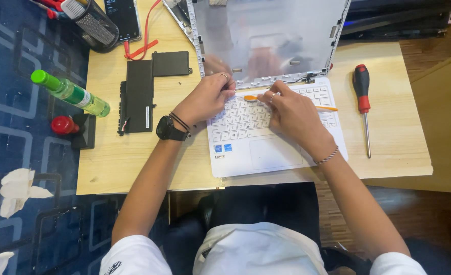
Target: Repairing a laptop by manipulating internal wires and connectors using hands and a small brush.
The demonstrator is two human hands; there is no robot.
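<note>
Nearest, at tabletop (134, 168) front edge: open white laptop (279, 153). Leftmost, off the tabletop's left edge: green plastic bottle (71, 93). Next, flat black L-shaped battery pack (144, 89). Left hand (205, 97) curled, fingertips pressed at keyboard's top-left corner. Right hand (291, 112) pinching orange plastic pry tool (286, 102) lying across top key rows. Near right edge: red-and-black screwdriver (362, 102).

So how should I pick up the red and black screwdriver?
Grab the screwdriver by its thick red and black handle, the end farthest from the person. Come from the right, where the table is bare. The thin metal shaft points toward the person.
</note>
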